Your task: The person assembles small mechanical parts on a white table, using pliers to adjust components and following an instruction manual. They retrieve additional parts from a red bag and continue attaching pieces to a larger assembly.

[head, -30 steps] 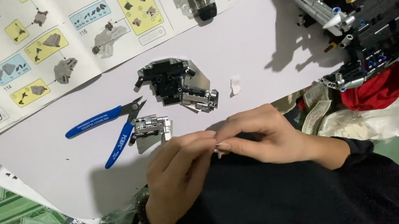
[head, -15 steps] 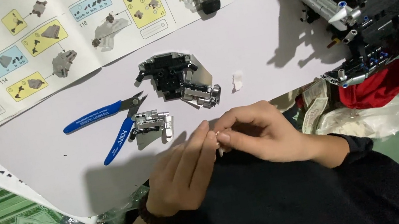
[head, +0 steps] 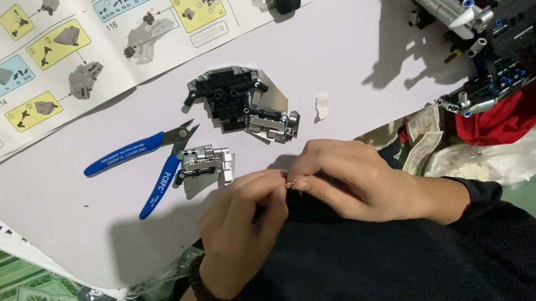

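Head view: left hand (head: 241, 230) and right hand (head: 351, 180) meet fingertip to fingertip, fingers curled narrow, pinching a tiny part (head: 291, 183) near blue cutters (head: 141, 167).

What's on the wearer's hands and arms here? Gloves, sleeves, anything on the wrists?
No gloves: both hands are bare. The left hand has a dark beaded bracelet on its wrist. The right hand ends in a dark long sleeve cuffed at the wrist. No rings or watch visible.

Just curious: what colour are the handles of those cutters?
Blue, seen in the head view: cutters.
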